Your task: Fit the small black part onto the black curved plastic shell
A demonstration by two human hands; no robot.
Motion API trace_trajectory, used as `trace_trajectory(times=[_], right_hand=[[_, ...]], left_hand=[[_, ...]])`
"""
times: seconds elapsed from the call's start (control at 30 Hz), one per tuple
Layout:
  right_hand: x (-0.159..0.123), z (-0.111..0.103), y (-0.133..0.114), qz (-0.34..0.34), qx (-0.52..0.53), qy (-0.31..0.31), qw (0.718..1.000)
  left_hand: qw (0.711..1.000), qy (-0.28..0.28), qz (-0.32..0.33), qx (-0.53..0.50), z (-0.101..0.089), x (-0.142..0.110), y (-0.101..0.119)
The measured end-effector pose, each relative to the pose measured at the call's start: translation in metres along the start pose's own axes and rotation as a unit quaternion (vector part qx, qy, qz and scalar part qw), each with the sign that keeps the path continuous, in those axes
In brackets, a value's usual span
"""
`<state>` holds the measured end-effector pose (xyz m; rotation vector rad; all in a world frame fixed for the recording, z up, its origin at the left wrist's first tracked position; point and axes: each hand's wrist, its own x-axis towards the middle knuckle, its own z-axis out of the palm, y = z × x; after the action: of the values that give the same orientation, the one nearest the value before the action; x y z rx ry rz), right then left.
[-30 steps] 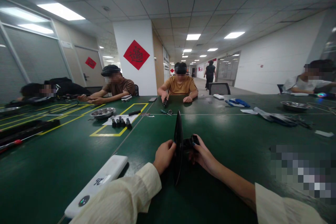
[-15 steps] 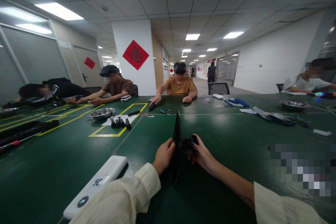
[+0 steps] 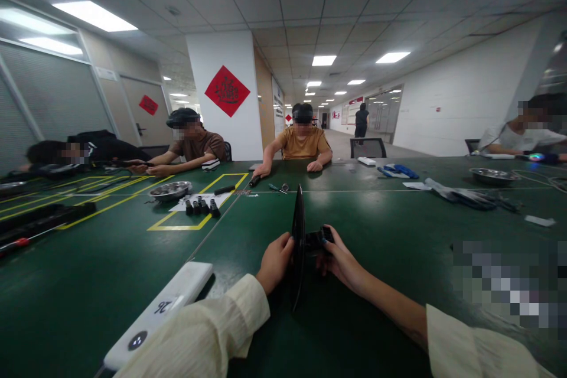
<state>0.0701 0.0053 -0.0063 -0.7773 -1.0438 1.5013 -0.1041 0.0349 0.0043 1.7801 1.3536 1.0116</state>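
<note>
A thin black disc-shaped part (image 3: 298, 230) stands on edge on the green table (image 3: 376, 218), seen edge-on in front of me. My left hand (image 3: 274, 261) is curled against its left face, gripping it. My right hand (image 3: 339, 257) is closed around a small black block (image 3: 315, 240) fixed to the disc's right face. Both of my sleeves are cream coloured.
A white power bank (image 3: 166, 307) lies by my left forearm. Small black parts (image 3: 201, 207) and a metal bowl (image 3: 170, 190) sit in a yellow-taped box. Several people sit around the table; one opposite touches a black tool (image 3: 254, 181). Another bowl (image 3: 492, 175) and blue gloves (image 3: 394, 172) lie at the right.
My hands and the disc have barely shifted. The person opposite has reached their arm out to my left and set a hand on a black tool. A person in the corridor walks further away.
</note>
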Motion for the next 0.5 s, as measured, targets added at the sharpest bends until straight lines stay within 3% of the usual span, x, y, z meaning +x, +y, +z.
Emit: trace_trajectory(times=[0.27,0.5], right_hand=[[0.001,-0.001,0.002,0.003,0.005,0.001,1.0],[-0.001,-0.001,0.0,0.002,0.002,-0.007,1.0]], left_hand=[[1.0,0.007,0.016,0.007,-0.001,0.0,0.002],[0.999,-0.022,0.032,0.002,-0.004,-0.003,0.01]])
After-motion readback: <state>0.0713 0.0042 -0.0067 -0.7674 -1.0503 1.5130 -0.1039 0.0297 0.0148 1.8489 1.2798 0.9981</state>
